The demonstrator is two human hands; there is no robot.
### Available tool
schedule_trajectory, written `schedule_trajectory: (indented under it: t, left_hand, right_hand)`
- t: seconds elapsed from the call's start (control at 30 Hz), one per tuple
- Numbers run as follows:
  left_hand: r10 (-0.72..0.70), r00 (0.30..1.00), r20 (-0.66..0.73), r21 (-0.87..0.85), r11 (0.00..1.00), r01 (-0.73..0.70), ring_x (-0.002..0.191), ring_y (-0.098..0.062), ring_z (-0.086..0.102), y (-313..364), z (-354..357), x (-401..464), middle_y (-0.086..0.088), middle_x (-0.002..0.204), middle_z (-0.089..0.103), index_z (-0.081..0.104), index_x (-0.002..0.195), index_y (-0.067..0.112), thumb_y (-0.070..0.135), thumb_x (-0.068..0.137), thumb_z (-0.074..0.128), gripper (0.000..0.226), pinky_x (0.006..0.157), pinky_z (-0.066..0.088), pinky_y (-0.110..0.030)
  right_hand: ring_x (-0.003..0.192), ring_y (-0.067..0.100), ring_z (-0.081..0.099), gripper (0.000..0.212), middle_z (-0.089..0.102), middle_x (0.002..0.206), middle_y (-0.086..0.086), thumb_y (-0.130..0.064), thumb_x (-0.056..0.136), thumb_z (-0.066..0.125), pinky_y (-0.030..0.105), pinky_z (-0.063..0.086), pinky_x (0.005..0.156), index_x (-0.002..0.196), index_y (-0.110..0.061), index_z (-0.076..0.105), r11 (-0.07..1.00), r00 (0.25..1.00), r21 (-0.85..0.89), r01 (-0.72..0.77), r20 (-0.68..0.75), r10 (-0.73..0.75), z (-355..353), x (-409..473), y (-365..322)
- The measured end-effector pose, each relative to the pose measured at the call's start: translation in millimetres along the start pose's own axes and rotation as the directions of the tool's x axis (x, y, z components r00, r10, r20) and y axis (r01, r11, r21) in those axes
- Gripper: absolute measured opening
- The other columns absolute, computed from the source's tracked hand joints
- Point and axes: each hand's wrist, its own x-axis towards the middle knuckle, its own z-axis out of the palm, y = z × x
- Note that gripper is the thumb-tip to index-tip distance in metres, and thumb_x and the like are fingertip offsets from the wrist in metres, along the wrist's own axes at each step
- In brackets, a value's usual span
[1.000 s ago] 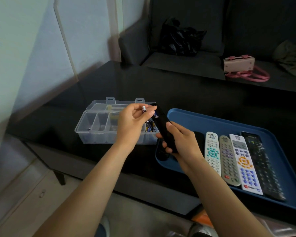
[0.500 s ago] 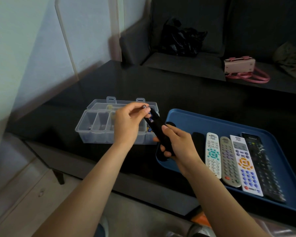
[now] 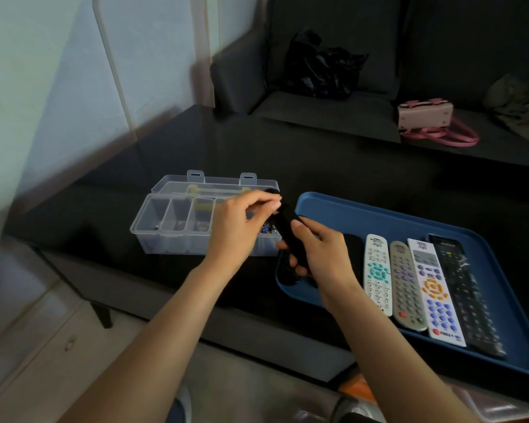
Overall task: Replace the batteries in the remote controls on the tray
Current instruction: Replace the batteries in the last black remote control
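Observation:
My right hand (image 3: 316, 253) grips a black remote (image 3: 287, 228) by its lower half, tilted up over the left corner of the blue tray (image 3: 348, 203). My left hand (image 3: 242, 221) has its thumb and fingers pinched together at the remote's top end; the battery it holds is hidden under the fingertips. Four remotes lie side by side on the tray: white with teal keys (image 3: 377, 273), grey (image 3: 406, 285), white with orange keys (image 3: 434, 288) and black (image 3: 468, 294). A dark flat piece (image 3: 287, 274) lies on the tray under my right hand.
A clear compartment box (image 3: 171, 227) stands open left of the tray, with loose batteries (image 3: 268, 230) in its right end. Both sit on a black glass table (image 3: 257, 154). Behind it is a dark sofa with a black bag (image 3: 321, 71) and a pink handbag (image 3: 425, 116).
My left hand brought the battery from above the box down onto the top end of the remote. My right hand lowered the remote slightly and kept its grip.

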Motion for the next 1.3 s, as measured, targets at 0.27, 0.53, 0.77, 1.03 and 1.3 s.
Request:
schedule_trajectory:
  t: [0.27,0.53,0.77,1.03,1.3]
  left_hand:
    - [-0.030,0.999,0.011,0.007,1.000,0.030,0.098,0.006,0.059,-6.9,4.1,3.4,0.014,0.100,0.068,0.071,0.095,0.022,0.025,0.080,0.070,0.016,0.086,0.042,-0.007]
    - [0.062,0.996,-0.066,0.133,0.990,-0.053,0.092,0.002,0.056,-8.1,4.6,5.3,0.005,0.096,0.067,0.070,0.094,0.012,0.017,0.077,0.072,0.018,0.082,0.039,-0.002]
    - [-0.017,0.997,-0.071,0.124,0.992,0.026,0.103,0.002,0.049,-4.8,3.3,6.1,0.004,0.114,0.055,0.060,0.109,0.015,0.022,0.078,0.071,0.034,0.087,0.033,-0.002]
    - [-0.441,0.871,0.216,-0.264,0.833,0.486,0.098,-0.002,0.058,6.0,6.4,9.0,0.003,0.111,0.062,0.052,0.126,0.015,0.019,0.085,0.065,0.043,0.083,0.046,-0.016]
    - [-0.552,0.805,0.214,-0.455,0.673,0.583,0.105,-0.021,0.060,7.7,17.6,13.3,-0.012,0.109,0.065,0.059,0.116,0.005,0.005,0.081,0.067,0.036,0.094,0.047,-0.032]
  right_hand:
    - [0.046,0.009,0.048,0.021,0.070,0.076,0.010,-0.022,0.098,0.050,0.019,0.036,0.039,0.106,-0.013,0.067,0.998,0.999,0.056,-0.030,0.015,0.029,-1.3,-0.8,-1.2]
    - [0.046,0.007,0.050,0.017,0.071,0.078,0.008,-0.023,0.097,0.051,0.019,0.038,0.040,0.106,-0.020,0.066,1.000,0.999,-0.007,0.011,0.032,-0.011,2.5,-3.0,-0.6]
    - [0.046,0.008,0.050,0.016,0.070,0.073,0.006,-0.023,0.097,0.051,0.018,0.038,0.040,0.103,-0.022,0.066,0.999,0.999,0.012,0.033,0.038,-0.033,4.3,-4.4,-1.6]
    - [0.045,0.010,0.047,0.020,0.070,0.073,0.009,-0.020,0.097,0.052,0.018,0.034,0.037,0.108,-0.015,0.067,0.999,0.999,0.025,0.036,0.034,-0.037,-3.4,-6.4,-3.4]
    - [0.043,0.010,0.046,0.017,0.069,0.070,0.007,-0.022,0.096,0.052,0.018,0.033,0.037,0.102,-0.022,0.068,0.999,1.000,0.027,0.018,0.019,-0.019,-12.2,-11.0,-3.7]
